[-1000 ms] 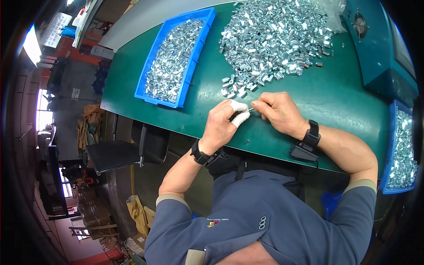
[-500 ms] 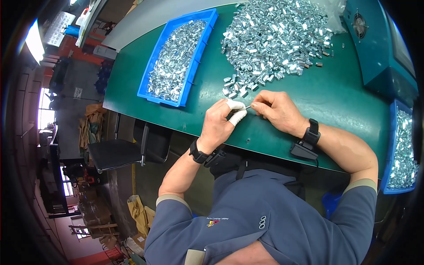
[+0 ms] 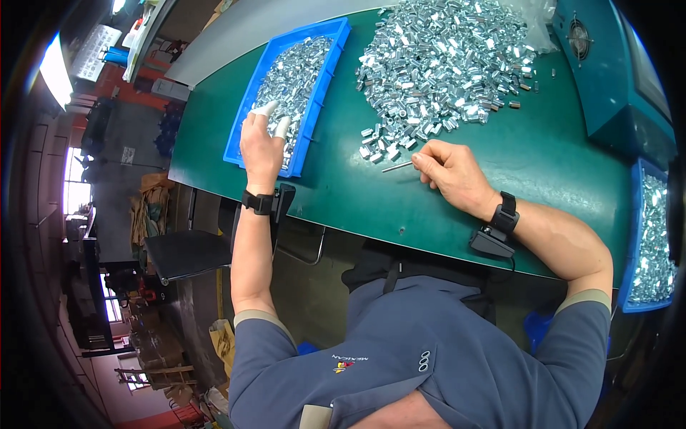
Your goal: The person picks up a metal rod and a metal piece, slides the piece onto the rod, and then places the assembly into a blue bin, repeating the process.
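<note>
My right hand (image 3: pixel 455 177) pinches a thin metal rod (image 3: pixel 397 167), whose free end points left over the green table near the loose front parts of a big heap of small shiny metal sleeves (image 3: pixel 443 68). Over the near end of a blue tray (image 3: pixel 319 89) on the left, my left hand (image 3: pixel 261 146) reaches in with its white-covered thumb and finger spread apart. I see nothing held between them. Small metal pieces (image 3: pixel 294 71) like those in the heap fill the tray, and my hand hides some of them.
A teal machine (image 3: pixel 607 93) with a round fan grille stands at the right. Below it is a second blue tray (image 3: pixel 632 286) of metal pieces. A clear plastic bag (image 3: pixel 541 25) lies behind the heap. A black chair (image 3: pixel 189 252) stands left of the table's front edge.
My left hand has left the rod's tip and swung left to the blue tray, its fingers parting. My right hand stays almost in place, still gripping the rod, which now shows more of its length.
</note>
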`<state>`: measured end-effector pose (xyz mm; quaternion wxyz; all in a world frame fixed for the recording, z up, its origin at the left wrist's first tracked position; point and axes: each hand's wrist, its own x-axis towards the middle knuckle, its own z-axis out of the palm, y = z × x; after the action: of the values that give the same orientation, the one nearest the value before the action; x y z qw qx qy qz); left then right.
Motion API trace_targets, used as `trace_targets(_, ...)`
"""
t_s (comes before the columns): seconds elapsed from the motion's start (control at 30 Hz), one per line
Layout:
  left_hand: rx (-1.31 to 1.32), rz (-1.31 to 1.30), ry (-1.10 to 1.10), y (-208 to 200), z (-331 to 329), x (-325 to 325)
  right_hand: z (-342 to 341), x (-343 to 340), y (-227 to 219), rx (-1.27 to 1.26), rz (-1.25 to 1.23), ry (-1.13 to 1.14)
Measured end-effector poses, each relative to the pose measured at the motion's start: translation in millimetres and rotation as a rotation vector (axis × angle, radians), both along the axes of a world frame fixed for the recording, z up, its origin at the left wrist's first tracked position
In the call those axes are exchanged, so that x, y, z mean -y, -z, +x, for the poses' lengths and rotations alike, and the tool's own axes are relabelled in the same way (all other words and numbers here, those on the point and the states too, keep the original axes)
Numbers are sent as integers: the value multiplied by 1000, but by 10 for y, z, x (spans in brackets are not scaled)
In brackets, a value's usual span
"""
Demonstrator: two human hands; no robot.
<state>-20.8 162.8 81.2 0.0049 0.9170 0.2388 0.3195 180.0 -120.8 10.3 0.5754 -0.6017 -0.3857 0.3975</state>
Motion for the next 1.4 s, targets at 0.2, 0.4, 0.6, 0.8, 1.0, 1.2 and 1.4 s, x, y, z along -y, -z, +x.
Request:
trace_targets(0.2, -207, -288, 282, 327, 390, 318, 3, -4, -15, 9, -8, -12)
trace_targets(0.4, -247, -350, 303, 405, 537, 449, 11, 3, -14, -1, -29, -24)
trace_targets(0.6, -213, -303, 374, 451, 509, 433, -8, 3, -40, -9, -38, -23)
trace_targets(0.8, -72, -790, 150, 342, 110, 795, 0, 7, -19, -32, -51, -18)
trace_targets(1.0, -11, -968, 137, 298, -180, 1011, -14, -3, -24, -21, -68, -12)
trace_targets(1.2, -137, -362, 285, 219, -167, 969, -16, 0, -33, -34, -108, -6)
trace_targets(1.4, -264, -296, 352, 314, -91, 1025, -22, 7, -35, -24, -108, -7)
